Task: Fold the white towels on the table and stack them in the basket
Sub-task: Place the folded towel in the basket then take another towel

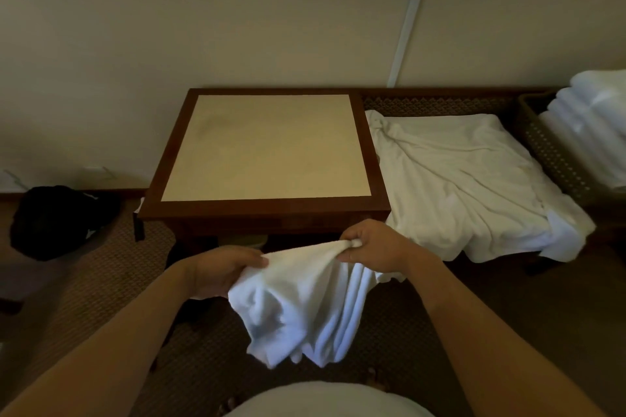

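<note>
Head view shows both hands pinching one white towel (305, 301) by its top edge, left hand (223, 269) and right hand (372, 245) close together, the cloth hanging bunched below them. Beyond the grip stands the table (264, 209); further right lie loose towels (457, 179), then the basket (548, 152) with folded towels (592, 125).

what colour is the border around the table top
Dark reddish-brown wood, framing a pale beige inset on the table. It shows in the head view, the only one.
</note>
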A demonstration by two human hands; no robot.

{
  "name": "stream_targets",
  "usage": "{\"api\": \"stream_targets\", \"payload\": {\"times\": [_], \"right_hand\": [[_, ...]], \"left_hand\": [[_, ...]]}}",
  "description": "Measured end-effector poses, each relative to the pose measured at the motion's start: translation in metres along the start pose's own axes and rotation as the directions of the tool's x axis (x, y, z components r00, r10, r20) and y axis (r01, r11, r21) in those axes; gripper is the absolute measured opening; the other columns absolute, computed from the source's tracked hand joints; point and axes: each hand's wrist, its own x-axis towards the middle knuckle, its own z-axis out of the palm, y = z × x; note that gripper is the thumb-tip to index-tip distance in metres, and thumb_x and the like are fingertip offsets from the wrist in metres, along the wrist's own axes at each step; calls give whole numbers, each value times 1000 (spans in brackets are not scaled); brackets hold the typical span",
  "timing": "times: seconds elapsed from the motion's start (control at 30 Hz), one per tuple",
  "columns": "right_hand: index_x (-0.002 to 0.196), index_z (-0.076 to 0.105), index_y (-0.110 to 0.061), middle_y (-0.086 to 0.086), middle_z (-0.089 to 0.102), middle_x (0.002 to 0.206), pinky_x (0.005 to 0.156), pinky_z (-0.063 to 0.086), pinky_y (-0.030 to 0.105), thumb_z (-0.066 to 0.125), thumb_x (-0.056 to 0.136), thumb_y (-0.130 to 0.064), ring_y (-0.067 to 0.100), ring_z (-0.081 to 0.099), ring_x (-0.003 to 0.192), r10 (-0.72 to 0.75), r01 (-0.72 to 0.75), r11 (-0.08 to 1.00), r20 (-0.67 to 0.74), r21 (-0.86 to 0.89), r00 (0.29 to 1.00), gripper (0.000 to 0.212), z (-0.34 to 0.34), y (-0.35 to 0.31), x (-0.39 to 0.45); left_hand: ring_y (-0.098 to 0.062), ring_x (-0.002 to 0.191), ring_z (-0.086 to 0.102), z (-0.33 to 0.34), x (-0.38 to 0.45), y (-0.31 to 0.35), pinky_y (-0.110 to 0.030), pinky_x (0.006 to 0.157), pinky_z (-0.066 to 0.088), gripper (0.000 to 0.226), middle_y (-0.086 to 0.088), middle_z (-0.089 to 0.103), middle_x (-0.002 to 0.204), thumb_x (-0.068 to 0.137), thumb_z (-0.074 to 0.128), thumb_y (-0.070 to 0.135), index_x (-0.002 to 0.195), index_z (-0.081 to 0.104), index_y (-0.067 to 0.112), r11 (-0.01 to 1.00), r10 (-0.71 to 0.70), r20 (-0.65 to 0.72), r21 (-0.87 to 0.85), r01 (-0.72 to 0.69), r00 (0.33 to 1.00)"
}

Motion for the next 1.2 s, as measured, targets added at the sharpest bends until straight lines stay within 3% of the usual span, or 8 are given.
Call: {"api": "stream_targets", "payload": {"times": [0.1,0.23,0.4,0.5,0.67,0.83,1.07,1.2], "right_hand": [[101,70,-21,-4,67,97,72,54,29,74,90,-20,10,65,81,75,-69,996,-125,51,989,12,6,2,3],[125,52,-17,8,59,104,64,49,26,63,91,-5,18,60,81,262,-242,947,-72,210,962,37,17,2,-1],[115,59,-28,7,61,116,68,56,28,77,76,1,21,64,98,286,-256,875,-11,411,958,52,41,-15,5],[108,62,-23,13,65,118,85,61,46,83,63,1,30,68,105,355,-232,725,-63,648,933,55,48,-20,8],[120,58,-8,19,66,115,89,58,47,78,77,12,32,69,103,440,-201,465,-28,862,898,51,48,-20,0],[97,75,-15,4,70,85,60,54,29,69,84,2,18,67,77,467,-268,803,-282,532,838,22,43,-11,-8],[87,77,-18,-13,71,69,56,45,13,61,96,-8,-1,64,66,206,-168,890,-47,424,977,21,30,-30,-16],[71,71,-9,-2,64,62,65,47,30,72,94,-28,17,61,67,418,-202,829,-337,522,844,29,24,-11,-5]], "left_hand": [[-34,93,71,8,7,5,-51,86,57,27,-21,72,110,95,71,27,111,67,5,987,130,-308,135,-92,942],[-24,88,63,30,17,17,-36,71,52,10,-7,65,98,91,72,23,94,64,17,895,338,-616,445,-39,711],[-17,85,64,75,26,22,-37,70,56,17,-1,65,95,83,79,20,93,65,22,873,431,-573,460,-162,697],[-17,84,67,96,27,24,-32,65,57,24,0,68,95,79,83,12,95,68,23,886,449,-513,362,-290,731],[-16,85,73,100,29,18,-42,78,63,28,2,75,91,75,90,18,95,71,25,882,469,-554,256,-395,688],[-11,87,70,94,30,12,-37,79,62,29,5,73,93,74,91,20,92,70,29,888,460,-613,312,-338,642],[-5,84,70,89,30,11,-29,73,60,24,10,73,89,75,90,22,90,73,30,884,466,-606,356,-305,645],[-6,81,69,83,27,14,-28,69,59,23,9,72,90,76,88,21,90,73,30,889,457,-649,343,-303,608]]}}
